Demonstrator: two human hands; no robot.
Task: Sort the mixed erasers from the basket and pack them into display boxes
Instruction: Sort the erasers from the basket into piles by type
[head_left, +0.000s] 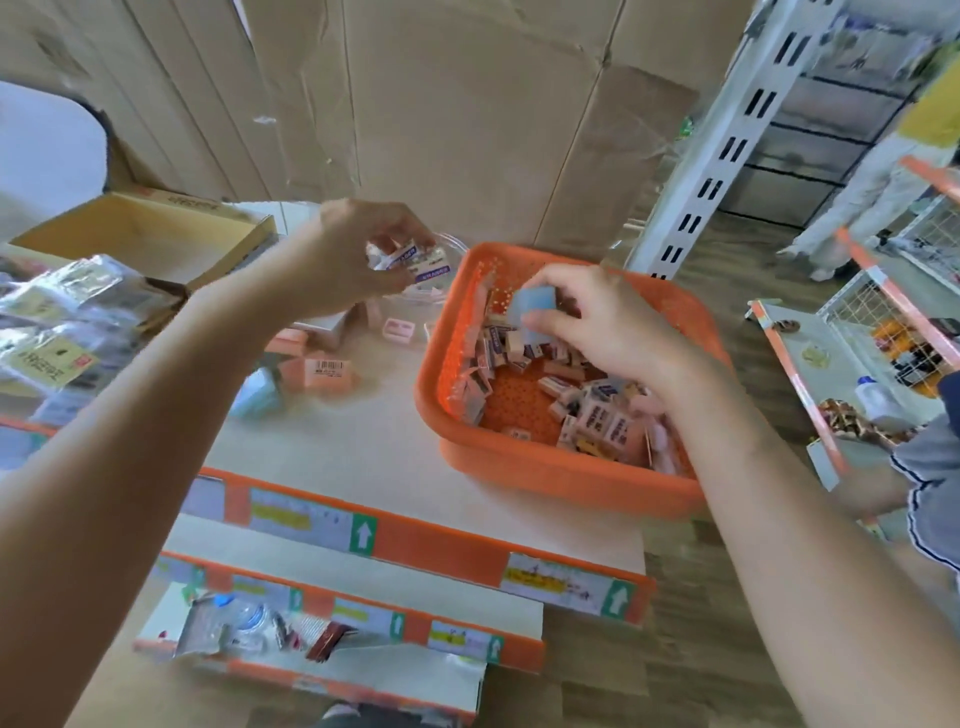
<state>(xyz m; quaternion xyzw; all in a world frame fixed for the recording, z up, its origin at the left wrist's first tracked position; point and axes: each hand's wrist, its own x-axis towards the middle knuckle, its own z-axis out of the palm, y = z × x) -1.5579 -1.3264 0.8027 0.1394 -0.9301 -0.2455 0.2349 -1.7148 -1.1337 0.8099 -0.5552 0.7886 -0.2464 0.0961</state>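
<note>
Now your right hand (597, 317) pinches a pale blue block eraser (532, 312), long axis tilted upright, just above the orange plastic basket (545, 473); your left hand (358, 260) clasps several white sleeved erasers (421, 262) over a clear tub (452, 247).

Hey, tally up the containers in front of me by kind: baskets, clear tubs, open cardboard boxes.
Orange basket: 1
Clear plastic tub: 1
Open cardboard box: 1
Total: 3
</note>
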